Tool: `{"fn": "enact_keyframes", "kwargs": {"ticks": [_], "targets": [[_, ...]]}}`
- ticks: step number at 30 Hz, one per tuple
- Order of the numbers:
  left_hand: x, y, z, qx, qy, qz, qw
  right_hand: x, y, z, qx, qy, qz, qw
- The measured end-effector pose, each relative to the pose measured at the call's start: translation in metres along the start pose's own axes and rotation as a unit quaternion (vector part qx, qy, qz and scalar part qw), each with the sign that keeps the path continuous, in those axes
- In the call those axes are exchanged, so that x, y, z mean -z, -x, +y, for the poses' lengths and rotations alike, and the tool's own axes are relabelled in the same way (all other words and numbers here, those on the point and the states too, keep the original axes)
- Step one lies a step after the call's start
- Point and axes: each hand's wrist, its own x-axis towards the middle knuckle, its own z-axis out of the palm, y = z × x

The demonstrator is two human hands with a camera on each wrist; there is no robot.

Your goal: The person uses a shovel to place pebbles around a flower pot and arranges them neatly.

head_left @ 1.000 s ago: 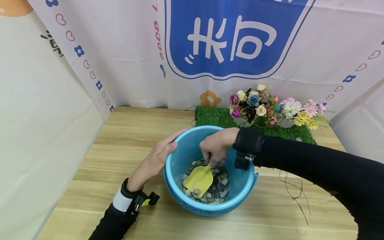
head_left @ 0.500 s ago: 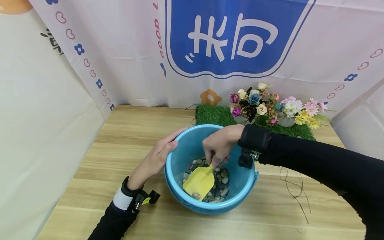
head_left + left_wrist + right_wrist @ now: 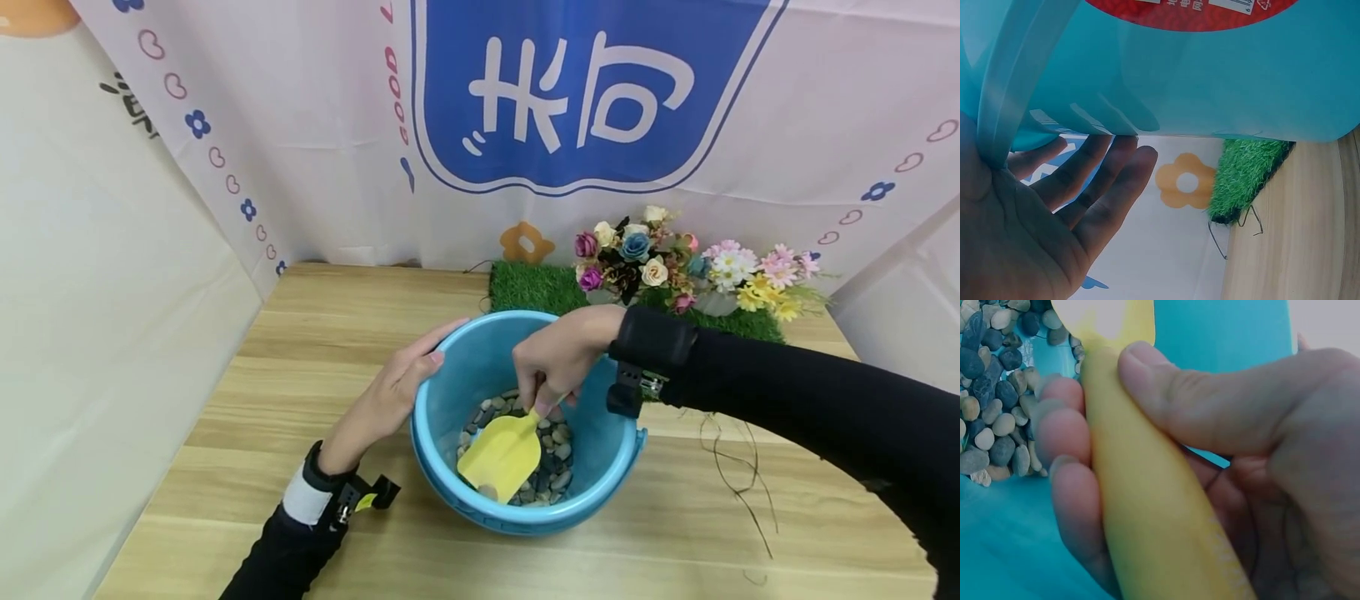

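A light-blue bucket [image 3: 480, 354] stands on the wooden table, with pebbles [image 3: 555, 467] spread over its bottom. My left hand [image 3: 386, 396] holds its left rim, the thumb over the edge; in the left wrist view the fingers [image 3: 1116, 203] lie nearly straight against the outer wall. Inside the bucket my right hand [image 3: 555, 358] grips the handle of a yellow scoop [image 3: 502, 454]. The scoop's blade slants down to the front left over the pebbles, a stone [image 3: 487, 492] at its front edge. In the right wrist view the thumb presses along the scoop's handle [image 3: 1141, 481].
Behind the bucket lies a green artificial grass mat [image 3: 525, 283] bearing artificial flowers [image 3: 637, 258]. Thin brown strings [image 3: 738, 492] lie on the table [image 3: 300, 375] at the right. A printed cloth [image 3: 322, 167] hangs at the back.
My right hand has moved a little right and back with the scoop. The stone on the blade has slid toward its front edge. My left hand stays on the rim.
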Motion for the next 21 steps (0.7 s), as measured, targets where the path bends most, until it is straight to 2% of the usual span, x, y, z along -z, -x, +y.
{"fn": "enact_keyframes", "kwargs": {"ticks": [5,11,21], "targets": [[0.0,0.0,0.0,-0.007,-0.005,0.002,1.0,0.004,0.012,-0.002,0.021,-0.002,-0.007,0.9998],[0.0,-0.001,0.0,-0.01,-0.005,0.006,0.9999,0.006,0.025,0.0,0.026,-0.015,-0.002,0.9995],[-0.001,-0.001,0.0,-0.006,0.008,0.006,0.9999,0.003,0.033,0.005,0.054,-0.047,-0.004,0.9974]]}}
